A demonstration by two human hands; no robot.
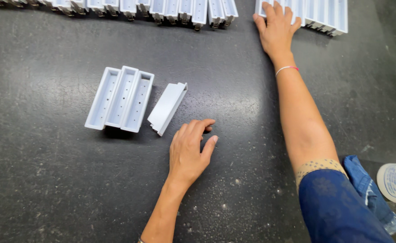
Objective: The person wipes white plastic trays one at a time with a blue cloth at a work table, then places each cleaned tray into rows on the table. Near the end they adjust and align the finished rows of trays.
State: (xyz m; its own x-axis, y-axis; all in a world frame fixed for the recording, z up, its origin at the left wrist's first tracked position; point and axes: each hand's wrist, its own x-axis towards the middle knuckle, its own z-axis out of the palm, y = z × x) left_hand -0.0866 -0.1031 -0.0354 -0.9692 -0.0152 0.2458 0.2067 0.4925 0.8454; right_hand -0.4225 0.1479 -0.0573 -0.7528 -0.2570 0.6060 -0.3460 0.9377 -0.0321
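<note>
Resting flat, empty: left hand (190,153) beside one overturned tray (167,108) | three trays (120,99) | right hand (276,28) open on far row (315,13)

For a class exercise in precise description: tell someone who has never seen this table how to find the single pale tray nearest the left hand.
On the dark table, find the left hand. Just beyond its fingertips lies one pale tray. Unlike the three joined trays beside it, it lies alone, tilted, closed side up.

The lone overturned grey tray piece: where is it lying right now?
In the head view, the overturned tray piece lies left of centre on the dark table, beside the group of three trays and just beyond the left hand.
</note>
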